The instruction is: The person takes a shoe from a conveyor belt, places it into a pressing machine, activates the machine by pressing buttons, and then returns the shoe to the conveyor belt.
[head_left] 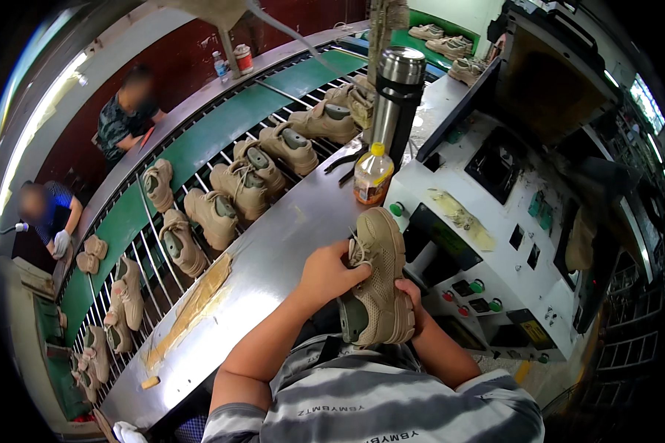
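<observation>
Upright in front of my chest is a beige sneaker [380, 284], toe pointing up, with its sole turned to the right. A dark green last [354, 319] fills its opening. My left hand [329, 272] is closed at the lacing, its thumb and fingers pinching the beige shoelace [356, 253]; the exact grip is partly hidden. From the right, my right hand [412, 297] wraps the sole near the heel and holds the shoe. Most of its fingers are hidden behind the shoe.
On the left, a roller conveyor [149, 255] carries several similar beige sneakers [236, 190]. A metal ledge [273, 255] borders it, bearing an orange drink bottle [373, 176] and a steel flask [397, 103]. A white machine [458, 214] with buttons stands right. Two people [129, 114] sit across the conveyor.
</observation>
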Demonstrator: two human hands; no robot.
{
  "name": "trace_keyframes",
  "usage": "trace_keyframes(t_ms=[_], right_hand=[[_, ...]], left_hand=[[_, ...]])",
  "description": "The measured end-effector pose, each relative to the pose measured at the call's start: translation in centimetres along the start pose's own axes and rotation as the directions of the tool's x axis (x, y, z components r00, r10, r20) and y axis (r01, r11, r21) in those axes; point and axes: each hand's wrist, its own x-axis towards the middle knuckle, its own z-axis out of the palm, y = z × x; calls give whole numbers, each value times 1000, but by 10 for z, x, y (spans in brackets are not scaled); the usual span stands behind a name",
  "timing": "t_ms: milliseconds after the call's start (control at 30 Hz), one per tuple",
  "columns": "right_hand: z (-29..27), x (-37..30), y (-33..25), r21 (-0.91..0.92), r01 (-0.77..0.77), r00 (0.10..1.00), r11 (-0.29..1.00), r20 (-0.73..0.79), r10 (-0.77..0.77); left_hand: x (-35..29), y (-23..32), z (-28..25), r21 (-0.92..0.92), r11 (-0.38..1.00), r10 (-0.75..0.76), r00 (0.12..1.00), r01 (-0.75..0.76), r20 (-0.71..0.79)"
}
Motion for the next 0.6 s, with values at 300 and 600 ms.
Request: trace_keyframes(t_ms=[300, 600], right_hand=[[-39, -37, -48, 294, -14, 1000, 956, 22, 8], [-84, -68, -243, -717, 298, 518, 630, -433, -738]], left_hand=[[71, -100, 26, -789, 523, -178, 947, 322, 268], [84, -254, 17, -285, 958, -117, 865, -32, -489]])
